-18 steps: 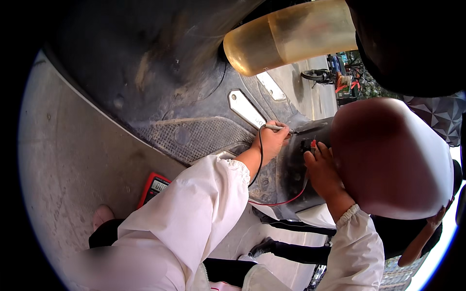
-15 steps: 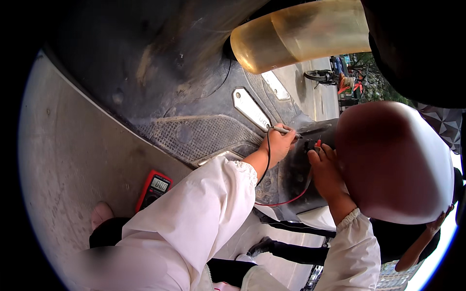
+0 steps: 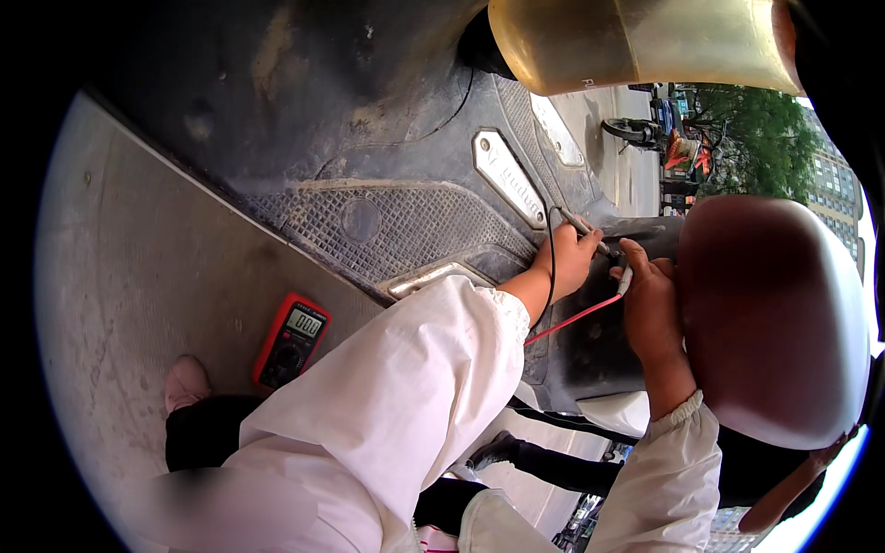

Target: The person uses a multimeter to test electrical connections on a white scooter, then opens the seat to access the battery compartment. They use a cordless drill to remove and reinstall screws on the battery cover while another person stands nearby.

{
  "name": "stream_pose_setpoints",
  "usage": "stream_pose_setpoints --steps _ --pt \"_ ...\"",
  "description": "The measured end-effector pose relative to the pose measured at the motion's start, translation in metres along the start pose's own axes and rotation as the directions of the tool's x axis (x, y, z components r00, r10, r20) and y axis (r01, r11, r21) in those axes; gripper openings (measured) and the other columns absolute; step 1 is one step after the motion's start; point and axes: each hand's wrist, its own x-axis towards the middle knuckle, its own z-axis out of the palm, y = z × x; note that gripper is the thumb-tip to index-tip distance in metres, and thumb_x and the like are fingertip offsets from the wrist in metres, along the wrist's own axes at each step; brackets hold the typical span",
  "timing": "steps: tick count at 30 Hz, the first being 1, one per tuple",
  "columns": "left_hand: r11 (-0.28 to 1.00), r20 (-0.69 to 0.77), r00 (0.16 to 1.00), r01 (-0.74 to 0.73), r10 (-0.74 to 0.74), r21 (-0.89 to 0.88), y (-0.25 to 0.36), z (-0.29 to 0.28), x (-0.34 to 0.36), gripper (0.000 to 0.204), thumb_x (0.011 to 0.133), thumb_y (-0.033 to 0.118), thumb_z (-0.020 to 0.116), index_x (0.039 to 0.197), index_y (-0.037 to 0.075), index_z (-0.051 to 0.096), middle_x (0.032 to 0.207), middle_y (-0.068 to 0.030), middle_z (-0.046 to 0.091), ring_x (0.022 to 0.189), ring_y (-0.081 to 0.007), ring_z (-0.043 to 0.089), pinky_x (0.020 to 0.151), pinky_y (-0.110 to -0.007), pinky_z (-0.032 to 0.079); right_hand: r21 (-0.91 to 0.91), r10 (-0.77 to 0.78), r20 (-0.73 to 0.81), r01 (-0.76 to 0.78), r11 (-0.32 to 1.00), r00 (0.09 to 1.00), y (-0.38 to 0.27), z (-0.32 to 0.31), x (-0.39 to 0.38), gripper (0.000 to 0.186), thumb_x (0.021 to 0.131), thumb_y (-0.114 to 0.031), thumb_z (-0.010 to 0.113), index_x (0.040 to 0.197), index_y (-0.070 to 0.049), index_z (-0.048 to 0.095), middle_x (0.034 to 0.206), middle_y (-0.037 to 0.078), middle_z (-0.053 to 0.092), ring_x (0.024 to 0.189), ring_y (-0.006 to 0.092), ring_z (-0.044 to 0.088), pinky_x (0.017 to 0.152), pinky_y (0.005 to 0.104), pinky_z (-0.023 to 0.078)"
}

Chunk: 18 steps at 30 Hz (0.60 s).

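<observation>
Right hand [image 3: 653,309] has stretched out its index finger [image 3: 634,251], baring the red lead [image 3: 581,316] it grips; just left of it, the left hand [image 3: 572,258] pinches a grey probe [image 3: 579,224]. Farther left, a red multimeter [image 3: 291,341] lies on the ground [image 3: 166,267].

On the red multimeter [image 3: 268,361], dark digits are displayed across the pale screen [image 3: 304,322], and small light print is carried on the casing just above it. Along the elongated silver plate [image 3: 506,177], a line of lettering is borne, running lengthwise! At the amber translucent panel's [image 3: 562,46] lower edge, pale letters are seen, partly cut off.
</observation>
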Motion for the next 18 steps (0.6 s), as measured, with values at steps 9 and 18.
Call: stream_pose_setpoints --steps 9,18 --pt "0.995 -0.084 0.995 -0.043 0.051 0.094 -0.006 -0.001 0.006 0.029 0.097 0.024 0.060 0.101 -0.005 0.065 0.093 -0.0242 0.071 0.091 -0.0394 0.069 0.078 -0.044 0.052 -0.034 0.216 0.060 -0.214 0.976 0.975 -0.019 -0.006 0.011 0.033 0.091 -0.010 0.067 0.123 -0.006 0.062 0.087 0.020 0.064 0.082 0.0362 0.062 0.074 0.0438 0.050" --pt "0.955 0.001 0.991 0.131 -0.135 -0.265 0.014 -0.003 -0.005 0.029 0.104 0.028 0.050 0.117 0.002 0.053 0.100 -0.0117 0.066 0.083 -0.0253 0.070 0.072 -0.037 0.057 -0.166 -0.061 0.049 0.068 0.984 0.997 0.001 0.010 0.024 0.020 0.088 -0.003 0.062 0.108 -0.003 0.060 0.082 0.017 0.069 0.081 0.0372 0.063 0.072 0.0472 0.051"
